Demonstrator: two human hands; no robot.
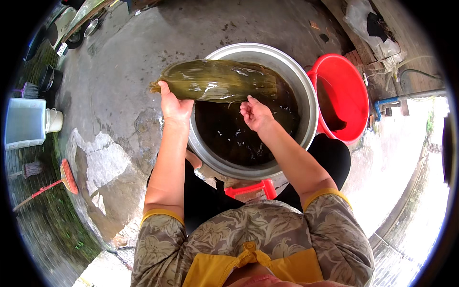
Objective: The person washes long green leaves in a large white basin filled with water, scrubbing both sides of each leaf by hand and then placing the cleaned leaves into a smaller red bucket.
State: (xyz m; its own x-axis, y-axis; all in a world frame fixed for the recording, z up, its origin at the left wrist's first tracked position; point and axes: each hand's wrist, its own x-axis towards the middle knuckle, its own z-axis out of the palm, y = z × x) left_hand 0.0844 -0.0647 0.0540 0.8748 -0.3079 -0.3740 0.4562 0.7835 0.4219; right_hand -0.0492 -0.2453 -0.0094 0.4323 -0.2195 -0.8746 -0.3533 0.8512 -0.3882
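A long bundle of wet, olive-green broad leaves [215, 80], layered flat, lies across the view above a large metal basin [309, 118]. My left hand [174, 104] grips its narrow stem end, thumb on top, just past the basin's left rim. Near the bundle's lower edge, toward its wider right end, is my right hand [256, 113]. Its fingers are curled and the thumb tip meets the leaf edge; whether it pinches a leaf is unclear. Dark liquid [236, 134] with small bright glints fills much of the basin below.
A red plastic tub [353, 104] stands against the basin's right side. A red plastic object [265, 188] sits between my knees. To the left are a red-bristled broom [69, 176], a translucent bin [25, 122] and a white bucket [54, 120]. A blue pipe elbow [379, 107] juts in at right.
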